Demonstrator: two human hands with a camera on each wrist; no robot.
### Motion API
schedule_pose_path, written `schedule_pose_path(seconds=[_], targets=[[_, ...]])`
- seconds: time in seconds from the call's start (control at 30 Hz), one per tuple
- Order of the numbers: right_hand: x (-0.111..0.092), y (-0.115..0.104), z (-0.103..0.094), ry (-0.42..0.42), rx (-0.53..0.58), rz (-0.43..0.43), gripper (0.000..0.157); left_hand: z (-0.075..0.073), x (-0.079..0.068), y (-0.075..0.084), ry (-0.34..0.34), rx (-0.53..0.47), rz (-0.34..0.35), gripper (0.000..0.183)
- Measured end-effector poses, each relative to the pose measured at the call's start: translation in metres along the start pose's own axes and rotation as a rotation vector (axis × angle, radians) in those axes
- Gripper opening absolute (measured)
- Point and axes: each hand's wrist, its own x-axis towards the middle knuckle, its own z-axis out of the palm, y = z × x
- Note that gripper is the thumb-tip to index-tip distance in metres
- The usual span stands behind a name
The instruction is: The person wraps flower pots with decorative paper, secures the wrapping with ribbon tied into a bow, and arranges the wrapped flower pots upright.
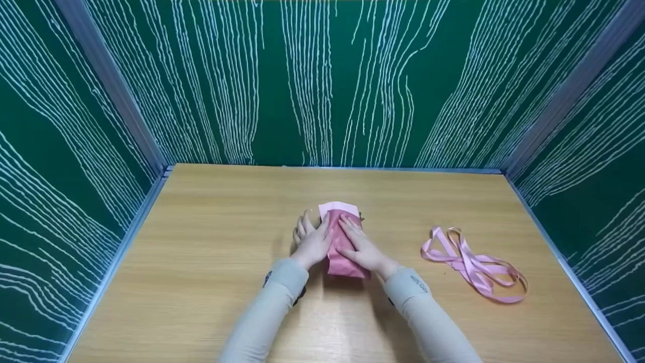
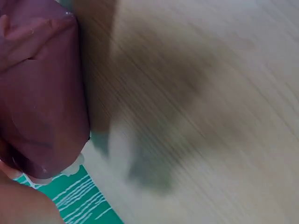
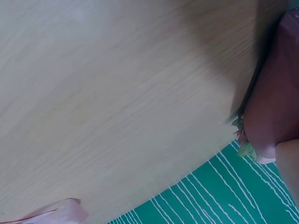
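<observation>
A small bundle in dusky pink wrapping paper [image 1: 347, 252] lies on the table in front of me, a paler pink sheet [image 1: 338, 206] showing at its far end. Green leaves [image 3: 246, 150] poke out of that end in the right wrist view; most of the contents are hidden. My left hand [image 1: 311, 243] rests along the bundle's left side, some of its fingers spread out past the paper. Across the top and right side lies my right hand [image 1: 364, 248], its straight fingers on the paper. In the left wrist view the wrap [image 2: 44, 93] looks creased.
A loose, tangled pink satin ribbon [image 1: 476, 267] lies on the wooden table [image 1: 216, 227] to the right of the bundle. Green panels with white wavy lines [image 1: 272, 101] stand behind and on both sides, joined by grey posts [image 1: 118, 85].
</observation>
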Motion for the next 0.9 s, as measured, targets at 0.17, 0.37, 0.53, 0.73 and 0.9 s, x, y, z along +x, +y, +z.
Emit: schedule_pose_path(seconds=[0.17,0.37,0.53,0.73,0.9], targets=[[-0.001,0.001,-0.001,-0.007,0.007,0.003,0.074,0.002,-0.001,0.001,-0.014,0.127,0.043,0.048],[0.0,0.001,-0.003,-0.026,0.012,0.019,0.082,0.001,-0.006,-0.003,-0.106,0.324,0.29,0.049],[-0.001,0.0,-0.005,-0.046,0.013,0.036,0.088,0.0,-0.004,-0.01,-0.191,0.309,0.386,0.05],[-0.001,0.0,-0.004,-0.057,-0.003,0.02,0.094,0.0,0.002,-0.008,-0.261,0.264,0.313,0.057],[-0.003,-0.001,-0.003,-0.058,-0.007,-0.019,0.104,0.0,0.004,-0.005,-0.27,0.254,0.278,0.059]])
